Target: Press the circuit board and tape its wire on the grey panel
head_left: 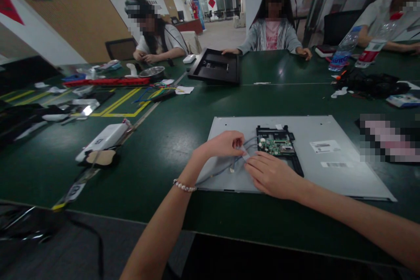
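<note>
A flat grey metal panel point(344, 175) lies on the green table in front of me, with white labels on its right part. Near its middle sits a black frame point(298, 167) that holds a green circuit board point(277, 146). Grey cables point(251, 142) run from the board towards the left, partly under my hands. My left hand point(226, 143) has its fingers curled in a pinch at a short pale strip point(245, 154). My right hand point(272, 174) pinches the same strip from the right, just below the board. Whether the strip is tape cannot be made out.
Across the table a person's hand touches a black tray-like casing point(213, 68). Two more people sit at the far side. A white box-shaped device point(103, 142) lies to my left, loose wires point(157, 92) beyond it. Bottles point(344, 50) and a black bundle point(367, 84) are at right.
</note>
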`<state>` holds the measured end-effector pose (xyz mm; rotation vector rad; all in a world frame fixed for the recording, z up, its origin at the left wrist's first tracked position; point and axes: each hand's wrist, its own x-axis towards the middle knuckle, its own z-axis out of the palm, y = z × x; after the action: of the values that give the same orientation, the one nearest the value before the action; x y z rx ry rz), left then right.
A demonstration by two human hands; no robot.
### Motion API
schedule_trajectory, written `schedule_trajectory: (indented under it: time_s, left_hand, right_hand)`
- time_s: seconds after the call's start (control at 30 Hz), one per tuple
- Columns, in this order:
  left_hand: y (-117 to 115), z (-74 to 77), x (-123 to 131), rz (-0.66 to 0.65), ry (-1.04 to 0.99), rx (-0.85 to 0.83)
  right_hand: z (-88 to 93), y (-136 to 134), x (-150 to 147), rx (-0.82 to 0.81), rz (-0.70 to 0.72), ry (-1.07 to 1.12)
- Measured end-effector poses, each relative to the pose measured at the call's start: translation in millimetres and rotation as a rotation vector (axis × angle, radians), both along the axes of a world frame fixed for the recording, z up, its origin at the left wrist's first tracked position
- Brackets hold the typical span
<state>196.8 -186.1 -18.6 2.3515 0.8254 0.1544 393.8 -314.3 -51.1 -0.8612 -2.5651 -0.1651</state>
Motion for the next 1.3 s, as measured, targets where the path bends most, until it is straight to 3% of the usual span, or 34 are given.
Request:
schedule_trajectory:
  time_s: [0.23,0.7,0.83,0.97,1.07,1.13,1.3]
  left_hand:
    - [0,-0.8,0,-0.009,0.003,-0.003]
    - [-3,5.3,1,-0.022,0.037,0.04]
    - [-3,4.8,1,-0.038,0.043,0.05]
    - [-2,3.8,1,-0.053,0.035,0.073]
    - [-3,5.3,2,-0.062,0.056,0.094]
    - [-4,6.6,2,-0.066,0.083,0.107]
    - [-4,7.0,1,-0.095,0.123,0.173]
  right_hand:
    - [-3.2,1,1,-0.044,-0.03,-0.022]
    - [-0.5,-4,1,0.169,0.027,-0.025]
    - [2.1,-6,-1,0.141,0.024,-0.034]
    - [15.9,-11,5,0.064,-0.012,-0.034]
    - [30.3,-12,28,0.029,-0.111,-0.005]
    - [37.4,-10,56,0.02,-0.263,0.012]
    - [44.9,-2,139,-0.116,-0.938,-0.094]
